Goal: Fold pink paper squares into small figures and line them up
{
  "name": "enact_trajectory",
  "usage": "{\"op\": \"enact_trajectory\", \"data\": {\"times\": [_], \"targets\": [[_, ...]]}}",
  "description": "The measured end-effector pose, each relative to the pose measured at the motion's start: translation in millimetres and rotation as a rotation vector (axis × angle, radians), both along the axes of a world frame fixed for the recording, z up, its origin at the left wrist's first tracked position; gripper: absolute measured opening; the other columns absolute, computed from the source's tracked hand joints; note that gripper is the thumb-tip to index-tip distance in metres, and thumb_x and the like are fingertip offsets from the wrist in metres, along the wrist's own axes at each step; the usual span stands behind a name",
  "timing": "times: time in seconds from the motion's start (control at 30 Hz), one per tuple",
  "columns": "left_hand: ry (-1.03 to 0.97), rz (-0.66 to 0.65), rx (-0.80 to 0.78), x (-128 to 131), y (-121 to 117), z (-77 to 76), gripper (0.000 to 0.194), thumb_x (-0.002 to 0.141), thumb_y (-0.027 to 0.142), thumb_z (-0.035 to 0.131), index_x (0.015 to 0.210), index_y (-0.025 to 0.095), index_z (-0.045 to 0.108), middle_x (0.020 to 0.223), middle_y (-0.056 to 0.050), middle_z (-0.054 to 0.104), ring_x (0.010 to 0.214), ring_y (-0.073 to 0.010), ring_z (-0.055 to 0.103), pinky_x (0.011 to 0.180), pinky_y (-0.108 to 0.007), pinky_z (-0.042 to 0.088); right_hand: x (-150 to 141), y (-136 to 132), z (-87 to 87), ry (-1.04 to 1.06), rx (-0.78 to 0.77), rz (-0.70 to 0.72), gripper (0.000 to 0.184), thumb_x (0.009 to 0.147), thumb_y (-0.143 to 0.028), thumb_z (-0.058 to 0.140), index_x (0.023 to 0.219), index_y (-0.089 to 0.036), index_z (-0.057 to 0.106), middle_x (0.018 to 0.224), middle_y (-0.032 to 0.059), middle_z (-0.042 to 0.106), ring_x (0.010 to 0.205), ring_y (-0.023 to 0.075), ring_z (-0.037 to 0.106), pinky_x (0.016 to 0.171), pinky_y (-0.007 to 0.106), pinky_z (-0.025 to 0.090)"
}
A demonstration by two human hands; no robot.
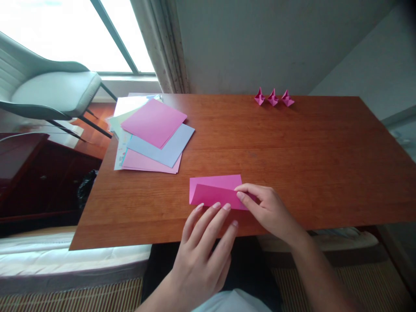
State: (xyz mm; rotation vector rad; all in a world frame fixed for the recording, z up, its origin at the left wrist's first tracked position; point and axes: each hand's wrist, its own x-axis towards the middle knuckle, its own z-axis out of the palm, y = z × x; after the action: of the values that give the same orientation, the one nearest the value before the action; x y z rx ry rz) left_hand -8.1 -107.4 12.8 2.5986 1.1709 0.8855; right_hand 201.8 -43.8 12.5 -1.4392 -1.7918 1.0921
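Observation:
A bright pink sheet of paper (212,193) lies near the front edge of the table, its near part folded up and over so that a strip of the far part shows behind. My right hand (264,206) pinches the folded flap at its right end between thumb and fingers. At the near fold, my left hand (208,247) has its fingers stretched out and spread, with the fingertips at the paper's lower edge; whether they press on it I cannot tell.
Three small pink folded paper figures (273,98) stand in a row at the table's back edge. Left of the paper lies a stack of pink (156,121) and pale blue sheets (173,145) over printed papers. A pale chair (58,89) stands beyond the wooden table (308,160) by the window.

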Motion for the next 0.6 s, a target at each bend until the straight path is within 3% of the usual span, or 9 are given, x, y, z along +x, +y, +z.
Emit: {"op": "enact_trajectory", "data": {"times": [0.2,0.3,0.47,0.6], "targets": [[0.215,0.101,-0.070,17.3,4.4,-12.8,0.050,0.094,0.034,0.060,0.141,0.017,0.057,0.159,-0.014,0.044,0.148,-0.0355,0.036,0.125,-0.057,0.015,-5.7,10.2,6.9,-0.060,-0.033,0.078,0.019,0.098,-0.023,0.055,0.107,-0.024,0.071,0.108,0.0020,0.077,0.098,0.0189,0.071,0.088,0.030,0.052],[0.278,0.115,-0.113,17.7,6.6,-15.4,0.054,0.096,0.041,0.058,0.145,0.018,0.054,0.162,-0.013,0.038,0.150,-0.0359,0.033,0.126,-0.056,0.013,-7.2,16.9,7.3,-0.152,0.040,0.080,0.019,0.098,-0.021,0.055,0.107,-0.022,0.071,0.106,0.0035,0.077,0.098,0.0197,0.071,0.089,0.032,0.053],[0.317,0.142,-0.177,19.2,9.1,-15.5,0.060,0.097,0.046,0.054,0.150,0.019,0.049,0.162,-0.014,0.037,0.151,-0.0358,0.031,0.125,-0.056,0.013,1.7,28.6,-0.7,-0.375,0.238,-0.032,0.015,0.095,-0.018,0.057,0.102,-0.018,0.070,0.103,0.0080,0.074,0.096,0.0245,0.069,0.090,0.040,0.053],[0.320,0.139,-0.191,21.4,13.6,-15.2,0.060,0.097,0.048,0.053,0.150,0.018,0.048,0.161,-0.015,0.038,0.151,-0.0358,0.032,0.125,-0.057,0.011,11.7,32.8,-6.5,-0.492,0.295,-0.003,0.022,0.092,-0.008,0.055,0.106,-0.017,0.070,0.108,0.0085,0.073,0.102,0.0264,0.066,0.095,0.042,0.052]]}}
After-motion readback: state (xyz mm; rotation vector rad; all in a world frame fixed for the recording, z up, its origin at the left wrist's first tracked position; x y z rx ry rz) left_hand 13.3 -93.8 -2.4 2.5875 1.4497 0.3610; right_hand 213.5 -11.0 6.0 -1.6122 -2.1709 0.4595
